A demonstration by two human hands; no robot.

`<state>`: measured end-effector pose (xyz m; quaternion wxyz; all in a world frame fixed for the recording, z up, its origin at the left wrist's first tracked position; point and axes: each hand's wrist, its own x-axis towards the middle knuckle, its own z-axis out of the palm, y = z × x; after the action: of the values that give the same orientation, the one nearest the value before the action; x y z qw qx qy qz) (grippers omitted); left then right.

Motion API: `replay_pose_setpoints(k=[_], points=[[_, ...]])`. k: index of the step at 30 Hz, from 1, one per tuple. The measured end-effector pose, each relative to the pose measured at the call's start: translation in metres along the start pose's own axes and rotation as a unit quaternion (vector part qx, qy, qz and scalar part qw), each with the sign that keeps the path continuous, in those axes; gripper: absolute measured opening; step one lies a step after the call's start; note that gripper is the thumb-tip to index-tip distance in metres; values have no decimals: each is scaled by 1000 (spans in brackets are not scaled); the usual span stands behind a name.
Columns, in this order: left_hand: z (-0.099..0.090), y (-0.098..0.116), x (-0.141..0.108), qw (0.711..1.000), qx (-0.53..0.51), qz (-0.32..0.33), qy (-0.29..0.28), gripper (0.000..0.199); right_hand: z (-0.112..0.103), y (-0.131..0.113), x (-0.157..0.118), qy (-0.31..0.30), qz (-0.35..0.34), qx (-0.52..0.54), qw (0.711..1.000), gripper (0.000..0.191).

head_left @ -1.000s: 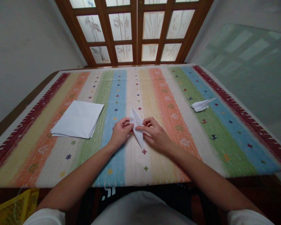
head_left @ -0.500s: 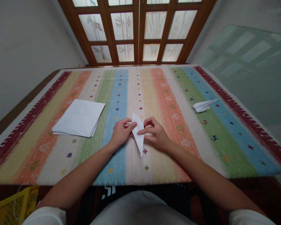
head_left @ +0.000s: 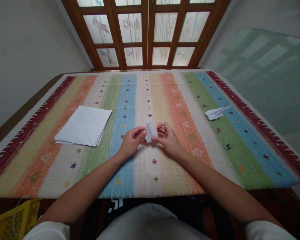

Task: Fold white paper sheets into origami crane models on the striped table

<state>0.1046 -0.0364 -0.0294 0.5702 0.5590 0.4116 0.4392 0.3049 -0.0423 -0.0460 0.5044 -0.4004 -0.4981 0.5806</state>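
A small piece of folded white paper (head_left: 151, 130) with a pointed top stands between my two hands, just over the tablecloth. My left hand (head_left: 133, 140) pinches its left edge between thumb and fingers. On the other side, my right hand (head_left: 168, 140) grips the lower right edge, thumb in front and fingers curled behind. Off to the left lies a stack of white paper sheets (head_left: 83, 126). Over on the right rests a folded white paper figure (head_left: 217, 113) with a long pointed end.
A striped tablecloth (head_left: 150, 90) covers the table. Beyond its far edge stand wooden doors with glass panes (head_left: 133, 28). A pale glass panel (head_left: 270, 66) leans at the right wall. Below the table's left front corner is a yellow plastic basket (head_left: 15, 218).
The folded paper was a long diamond with its lower point toward me; now it is shorter, that lower point no longer hanging down. My right thumb and fingers have shifted to its edge.
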Motion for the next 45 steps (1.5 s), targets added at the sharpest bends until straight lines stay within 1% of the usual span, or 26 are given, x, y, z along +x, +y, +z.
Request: replay_pose_setpoints(k=[3, 7, 10, 14, 18, 20, 22, 24, 26, 27, 29, 31, 33, 36, 38, 39, 41, 43, 45], points=[[2, -2, 0, 1000, 24, -2, 5, 56, 0, 0, 0, -4, 7, -9, 1000, 52], [2, 0, 0, 999, 49, -1, 8, 40, 0, -4, -1, -51, 28, -23, 998, 47], [0, 3, -1, 999, 50, -8, 10, 33, 0, -7, -2, -76, 52, -25, 995, 41], [0, 7, -2, 999, 41, -32, 14, 31, 0, -10, -2, -62, 53, -51, 995, 37], [1, 8, -4, 998, 28, -52, 4, 32, 2, -13, -3, -49, 44, -67, 996, 40], [2, 7, -4, 998, 25, -56, -3, 34, 3, -13, -4, -43, 42, -80, 995, 41], [3, 5, -3, 998, 28, -49, 3, 37, 3, -14, -4, -33, 38, -102, 993, 40], [4, 4, -2, 997, 56, -28, 36, 41, 4, -15, -4, -8, 24, -135, 990, 36], [6, 4, -3, 992, 109, -8, 66, 43, 5, -17, -6, 32, -12, -185, 982, 30], [7, 4, -4, 989, 133, -2, 65, 42, 5, -18, -7, 52, -38, -215, 975, 25], [9, 5, -7, 990, 141, 4, 31, 37, 8, -19, -9, 69, -97, -271, 955, 17], [12, 7, -9, 994, 108, 12, -6, 34, 10, -19, -11, 50, -141, -305, 940, 10], [13, 7, -11, 995, 99, 23, -8, 36, 13, -17, -13, 12, -166, -320, 933, 11], [11, 9, -9, 990, 138, 34, 18, 34, 16, -15, -15, -43, -185, -323, 927, 29], [7, 10, -8, 985, 164, 50, 28, 25, 15, -16, -16, -70, -184, -308, 931, 38], [5, 11, -7, 982, 175, 59, 30, 20, 15, -18, -16, -79, -175, -296, 936, 37], [1, 12, -5, 978, 196, 69, 28, 13, 12, -22, -15, -77, -141, -262, 952, 27], [-2, 13, -5, 978, 198, 63, 18, 12, 7, -27, -14, -46, -105, -222, 968, 16], [-3, 13, -4, 982, 183, 52, -2, 15, 1, -30, -11, 2, -90, -179, 980, 14]])
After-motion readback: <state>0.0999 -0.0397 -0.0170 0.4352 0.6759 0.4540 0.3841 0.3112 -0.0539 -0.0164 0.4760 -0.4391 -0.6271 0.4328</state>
